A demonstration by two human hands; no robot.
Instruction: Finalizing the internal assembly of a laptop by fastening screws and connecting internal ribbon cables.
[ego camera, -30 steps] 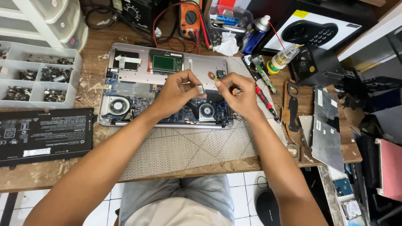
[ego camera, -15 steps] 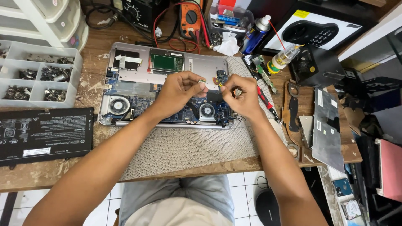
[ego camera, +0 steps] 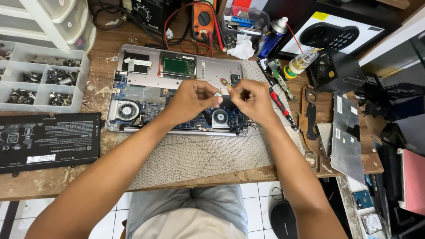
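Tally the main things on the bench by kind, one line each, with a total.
Opened laptops: 1
Cooling fans in it: 2
Flat black batteries: 1
Compartment screw trays: 1
Orange multimeters: 1
Spray cans: 1
Red-handled screwdrivers: 1
Hands over the board, left, right: 2
Total: 10

— Inspector: State colours on the bench, please.

— Operator: I log an opened laptop (ego camera: 177, 88) with silver casing, a blue board and a green panel. My mat (ego camera: 199, 155) under it is beige with a woven grid pattern.

— Inspector: Surroundings?

— Operator: I note a black battery (ego camera: 48, 141) with white labels, a red-handled screwdriver (ego camera: 281, 106), an orange multimeter (ego camera: 203, 20), a blue spray can (ego camera: 271, 37), and pale grey parts trays (ego camera: 42, 82).
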